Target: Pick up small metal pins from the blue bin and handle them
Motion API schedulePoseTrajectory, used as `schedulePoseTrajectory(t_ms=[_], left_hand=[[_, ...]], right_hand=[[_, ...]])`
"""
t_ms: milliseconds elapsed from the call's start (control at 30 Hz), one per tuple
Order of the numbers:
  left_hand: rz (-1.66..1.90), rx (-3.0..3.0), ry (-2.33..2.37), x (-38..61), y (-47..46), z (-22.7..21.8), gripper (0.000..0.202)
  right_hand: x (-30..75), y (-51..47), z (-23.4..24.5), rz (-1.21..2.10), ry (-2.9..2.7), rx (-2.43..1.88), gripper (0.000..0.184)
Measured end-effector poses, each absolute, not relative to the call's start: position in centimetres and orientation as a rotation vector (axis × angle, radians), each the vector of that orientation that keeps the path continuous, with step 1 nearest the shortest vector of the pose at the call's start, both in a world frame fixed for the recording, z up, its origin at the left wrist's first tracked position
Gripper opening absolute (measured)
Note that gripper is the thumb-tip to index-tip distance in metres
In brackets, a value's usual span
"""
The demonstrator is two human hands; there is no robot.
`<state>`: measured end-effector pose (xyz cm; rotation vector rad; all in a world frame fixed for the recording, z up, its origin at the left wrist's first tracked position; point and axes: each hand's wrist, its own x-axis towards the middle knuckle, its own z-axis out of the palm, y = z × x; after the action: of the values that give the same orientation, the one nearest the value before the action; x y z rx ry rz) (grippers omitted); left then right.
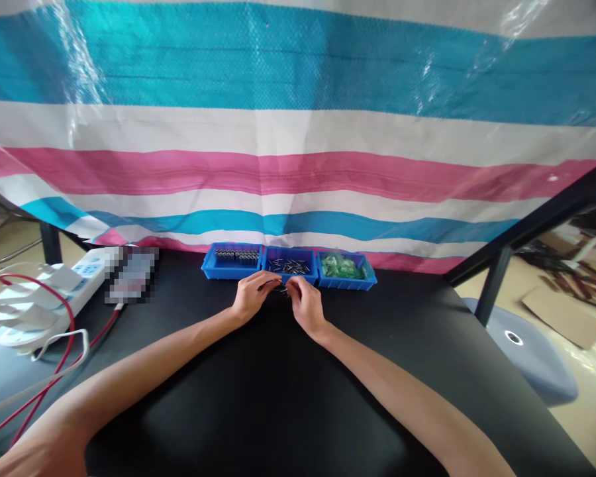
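My left hand (pixel 251 295) and my right hand (pixel 305 301) meet at the front edge of the middle blue bin (pixel 310 278), fingertips pinched and nearly touching. Between them a few thin, shiny metal pieces (pixel 285 291) show, too small to name surely. That middle bin holds many loose slim metal pins (pixel 291 265), which look like screws or rivets. To its left, another blue bin (pixel 231 271) contains short grey metal cylinders (pixel 237 255) packed in rows. In the right-hand blue bin (pixel 350 283) lie small green and clear plastic packets (pixel 340 266).
A white power strip (pixel 92 271) with plugged-in adapters stands at the left, next to a blurred phone-like device (pixel 133 273). Red and white cables (pixel 72 318) loop over the black table (pixel 258 397). A striped sheet (pixel 288 132) hangs behind the bins. A grey stool (pixel 526 351) stands right.
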<state>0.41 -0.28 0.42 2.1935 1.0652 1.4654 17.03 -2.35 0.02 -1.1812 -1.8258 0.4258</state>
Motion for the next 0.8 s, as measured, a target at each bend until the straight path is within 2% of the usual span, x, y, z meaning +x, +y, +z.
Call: schedulePoseTrajectory(t_ms=[267, 500, 700, 800], left_hand=[[1.445, 2.162, 1.169, 0.12, -0.4, 0.2, 0.015], [1.353, 2.227, 1.218, -0.07, -0.72, 0.43, 0.035], [1.462, 2.281, 1.112, 0.11, -0.77, 0.66, 0.015], [1.538, 2.269, 1.063, 0.19, -0.77, 0.56, 0.012]], right_hand=[[17.03, -2.82, 0.42, 0.46, -1.742, -0.986, 0.013], [17.09, -2.74, 0.42, 0.41, -1.757, -0.982, 0.013], [17.1, -2.51, 0.46, 0.399, -1.744, -1.037, 0.017], [17.07, -2.48, 0.45, 0.407, -1.752, -1.061, 0.019]])
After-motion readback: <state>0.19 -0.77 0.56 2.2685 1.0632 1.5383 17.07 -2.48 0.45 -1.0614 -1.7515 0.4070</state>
